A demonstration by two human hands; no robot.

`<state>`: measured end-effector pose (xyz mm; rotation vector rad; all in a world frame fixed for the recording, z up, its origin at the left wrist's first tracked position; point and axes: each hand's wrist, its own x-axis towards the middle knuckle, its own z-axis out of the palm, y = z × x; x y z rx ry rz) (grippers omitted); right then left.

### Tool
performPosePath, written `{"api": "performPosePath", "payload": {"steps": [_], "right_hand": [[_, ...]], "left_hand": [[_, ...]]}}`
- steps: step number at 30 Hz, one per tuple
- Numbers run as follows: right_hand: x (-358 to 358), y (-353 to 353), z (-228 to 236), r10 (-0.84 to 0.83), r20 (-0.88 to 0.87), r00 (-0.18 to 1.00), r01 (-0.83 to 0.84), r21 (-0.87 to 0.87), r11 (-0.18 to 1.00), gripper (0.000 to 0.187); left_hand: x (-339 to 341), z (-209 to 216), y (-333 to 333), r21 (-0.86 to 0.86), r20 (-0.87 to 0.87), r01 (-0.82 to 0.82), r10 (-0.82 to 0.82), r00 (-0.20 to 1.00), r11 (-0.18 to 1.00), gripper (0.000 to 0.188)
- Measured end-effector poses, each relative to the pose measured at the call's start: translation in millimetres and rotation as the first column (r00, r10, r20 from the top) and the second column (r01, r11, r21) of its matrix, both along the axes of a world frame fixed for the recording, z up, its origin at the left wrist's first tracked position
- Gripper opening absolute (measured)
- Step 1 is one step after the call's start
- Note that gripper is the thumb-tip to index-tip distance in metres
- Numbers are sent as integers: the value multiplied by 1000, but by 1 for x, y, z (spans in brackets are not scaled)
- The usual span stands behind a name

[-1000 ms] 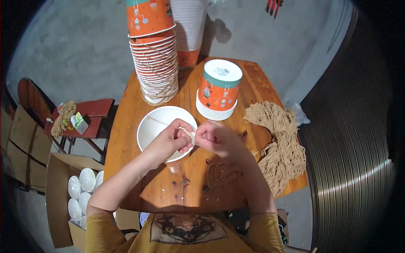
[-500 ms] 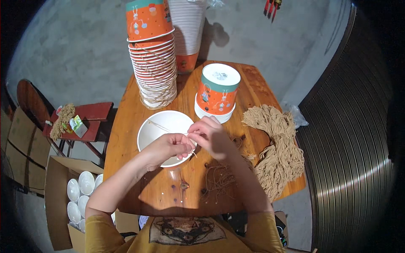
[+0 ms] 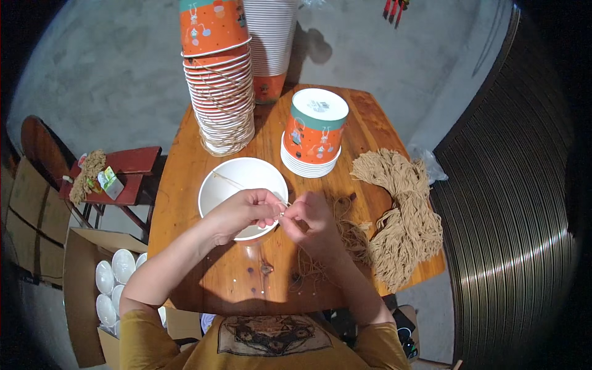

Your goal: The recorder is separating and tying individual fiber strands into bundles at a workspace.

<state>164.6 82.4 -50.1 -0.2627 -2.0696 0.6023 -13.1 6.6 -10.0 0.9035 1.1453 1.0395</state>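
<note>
In front of me stands a white round paper bucket (image 3: 213, 196), its open mouth facing up. A thin tan cord (image 3: 228, 180) lies across its far inner side and runs toward my hands. My left hand (image 3: 251, 209) is over the bucket's near right rim, fingers pinched on the cord. Close beside it, my right hand (image 3: 310, 223) also pinches the cord, thumb and fingertips together. The fingertips of both hands almost meet, and the short piece of cord between them is hard to make out.
Behind stand tall stacks of orange paper buckets (image 3: 216, 31) and an upturned bucket stack (image 3: 314, 135). Tan cord bundles (image 3: 410, 216) and loose cords (image 3: 351, 237) lie right on the wooden table (image 3: 209, 283). A carton (image 3: 83, 296) of white cups sits lower left, near a red bench (image 3: 132, 161).
My right hand has come down and slightly turned, close to the left fingertips. The left hand has shifted slightly, still pinching the cord. The whole view has moved a little.
</note>
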Motion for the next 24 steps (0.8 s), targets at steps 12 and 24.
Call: {"api": "performPosePath", "payload": {"steps": [12, 24], "right_hand": [[-4, -16, 4, -117, 33, 993, 113, 105, 988, 20], [2, -12, 15, -71, 136, 988, 110, -304, 946, 14]], "left_hand": [[-6, 5, 5, -238, 204, 33, 16, 979, 971, 10], [0, 3, -10, 78, -148, -15, 26, 989, 997, 24]]}}
